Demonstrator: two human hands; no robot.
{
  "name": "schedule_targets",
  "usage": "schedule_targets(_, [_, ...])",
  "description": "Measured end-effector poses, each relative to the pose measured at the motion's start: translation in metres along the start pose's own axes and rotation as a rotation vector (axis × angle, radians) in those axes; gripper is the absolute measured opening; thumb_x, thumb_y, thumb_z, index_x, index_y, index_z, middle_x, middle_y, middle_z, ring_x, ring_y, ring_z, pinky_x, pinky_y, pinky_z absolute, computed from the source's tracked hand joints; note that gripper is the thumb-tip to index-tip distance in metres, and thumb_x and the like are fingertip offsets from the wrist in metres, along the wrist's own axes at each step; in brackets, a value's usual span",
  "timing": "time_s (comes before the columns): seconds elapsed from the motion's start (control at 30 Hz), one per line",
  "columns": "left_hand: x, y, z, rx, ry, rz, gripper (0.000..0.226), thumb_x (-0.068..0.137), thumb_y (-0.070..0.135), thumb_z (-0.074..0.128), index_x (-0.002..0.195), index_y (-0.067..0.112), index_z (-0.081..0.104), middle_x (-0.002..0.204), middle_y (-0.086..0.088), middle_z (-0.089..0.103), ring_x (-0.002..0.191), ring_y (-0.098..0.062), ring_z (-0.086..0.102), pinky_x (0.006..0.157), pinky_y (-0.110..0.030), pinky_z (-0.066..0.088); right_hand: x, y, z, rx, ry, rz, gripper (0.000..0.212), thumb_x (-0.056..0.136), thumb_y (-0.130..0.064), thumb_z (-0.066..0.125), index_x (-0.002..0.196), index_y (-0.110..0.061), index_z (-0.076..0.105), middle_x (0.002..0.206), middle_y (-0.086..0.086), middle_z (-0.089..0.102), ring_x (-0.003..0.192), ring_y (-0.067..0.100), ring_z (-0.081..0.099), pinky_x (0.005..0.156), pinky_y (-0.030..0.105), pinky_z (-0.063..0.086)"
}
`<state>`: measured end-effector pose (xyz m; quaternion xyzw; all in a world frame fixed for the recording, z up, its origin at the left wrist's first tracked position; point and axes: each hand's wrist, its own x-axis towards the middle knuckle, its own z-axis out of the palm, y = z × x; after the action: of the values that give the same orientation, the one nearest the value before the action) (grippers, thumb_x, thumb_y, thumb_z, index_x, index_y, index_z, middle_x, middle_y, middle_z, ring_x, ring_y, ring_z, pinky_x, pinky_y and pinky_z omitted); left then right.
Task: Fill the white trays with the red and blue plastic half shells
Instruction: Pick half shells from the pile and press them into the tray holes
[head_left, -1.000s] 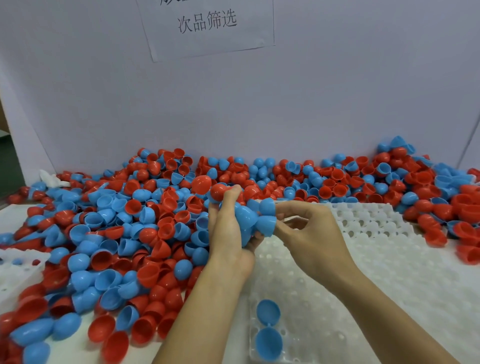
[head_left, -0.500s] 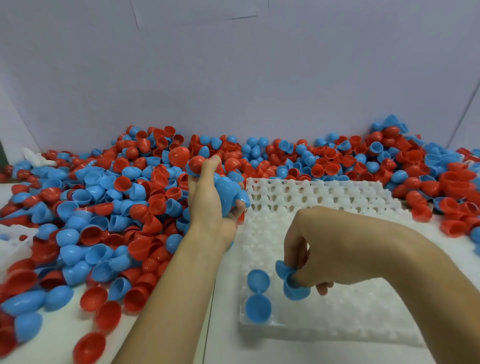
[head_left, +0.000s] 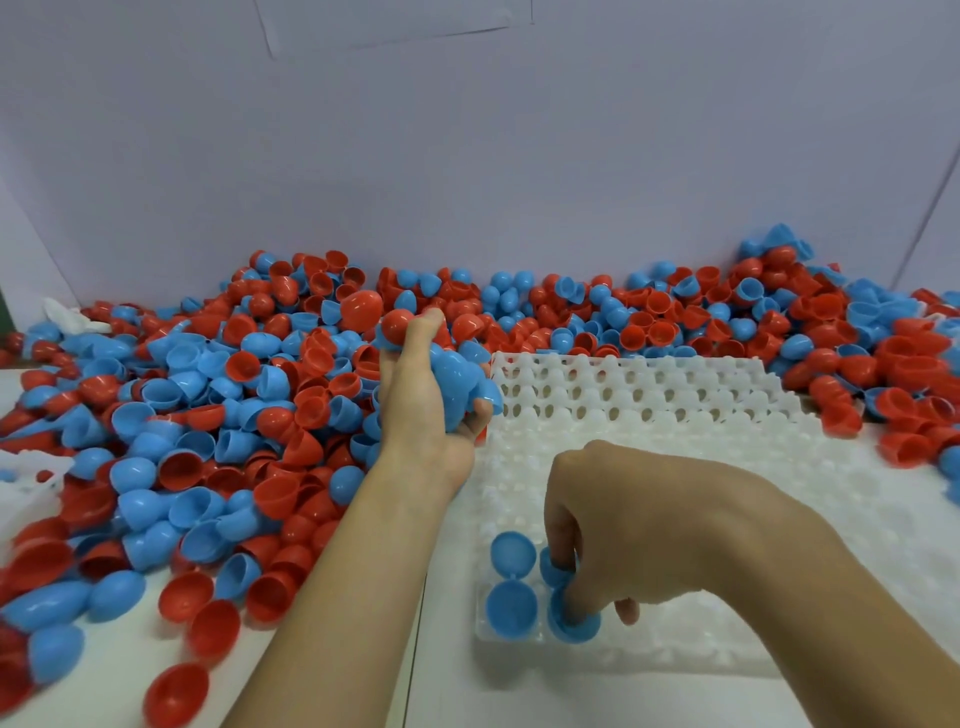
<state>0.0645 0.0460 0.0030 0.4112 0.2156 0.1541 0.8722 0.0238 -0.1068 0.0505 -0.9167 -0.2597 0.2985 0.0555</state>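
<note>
The left hand (head_left: 423, 410), at mid-frame, is curled round a bunch of blue shells (head_left: 457, 379), with a red shell (head_left: 397, 323) against its fingertips at the top. The right hand (head_left: 618, 525), at lower right, has its fingers bent down onto a blue pair (head_left: 571, 618) in the tray's near left corner, fingertips pressing into the cups; how firmly it pinches them is hard to tell.

The wall (head_left: 467, 156) fills the upper half of the frame, with a sheet of paper (head_left: 395, 21) at its top edge. Below it, the pile (head_left: 208, 405) of red and blue shells spreads across the middle and down the left side. The white tray (head_left: 675, 415) lies at centre right, its far edge touching the pile. A second tray (head_left: 26, 483) shows at the left edge. Another blue pair (head_left: 511, 582) already sits in the tray, just left of the right hand's pair.
</note>
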Motion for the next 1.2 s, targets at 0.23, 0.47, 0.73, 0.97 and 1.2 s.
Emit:
schedule_targets(0.23, [-0.005,0.002,0.001,-0.030,-0.055,-0.074,0.060,0.084,0.043,0.074,0.134,0.014,0.058,0.110,-0.012,0.058,0.075,-0.017,0.058,0.040,-0.020,0.043,-0.005,0.035,-0.017,0.201,0.142,-0.132,0.005,0.091,-0.031,0.070,0.087,-0.030,0.072,0.071,-0.010,0.075,0.061,0.002,0.071,0.049,0.011,0.048])
schedule_targets(0.47, [-0.012,0.003,0.006,-0.058,-0.135,-0.143,0.038,0.085,0.043,0.072,0.109,0.017,0.058,0.092,-0.007,0.058,0.066,-0.013,0.056,0.036,-0.019,0.039,0.019,0.039,-0.011,0.299,0.593,-0.246,0.005,0.092,-0.029,0.069,0.092,-0.033,0.067,0.078,-0.011,0.071,0.064,-0.002,0.069,0.057,0.014,0.048])
schedule_targets(0.73, [-0.025,0.003,0.010,-0.126,-0.335,-0.250,0.036,0.091,0.041,0.065,0.095,0.005,0.068,0.079,-0.012,0.073,0.062,-0.020,0.070,0.037,-0.018,0.045,0.042,0.030,0.003,0.280,0.883,-0.339,0.038,0.081,-0.047,0.068,0.113,-0.028,0.067,0.099,-0.010,0.068,0.086,0.003,0.065,0.073,0.016,0.053])
schedule_targets(0.97, [-0.021,0.008,0.007,-0.189,-0.211,-0.238,0.035,0.087,0.044,0.070,0.100,0.012,0.066,0.074,-0.010,0.069,0.065,-0.013,0.056,0.039,-0.015,0.041,0.045,0.036,0.000,0.457,0.960,-0.257,0.016,0.091,-0.021,0.069,0.106,-0.022,0.075,0.085,-0.008,0.075,0.069,0.003,0.070,0.070,0.023,0.061])
schedule_targets(1.2, [-0.022,0.007,0.007,-0.198,-0.158,-0.230,0.039,0.086,0.043,0.072,0.112,0.015,0.068,0.085,-0.009,0.074,0.072,-0.018,0.069,0.038,-0.018,0.045,0.047,0.034,-0.002,0.688,0.960,-0.199,0.018,0.089,-0.019,0.065,0.076,-0.027,0.074,0.067,-0.013,0.072,0.067,0.002,0.070,0.066,0.029,0.062])
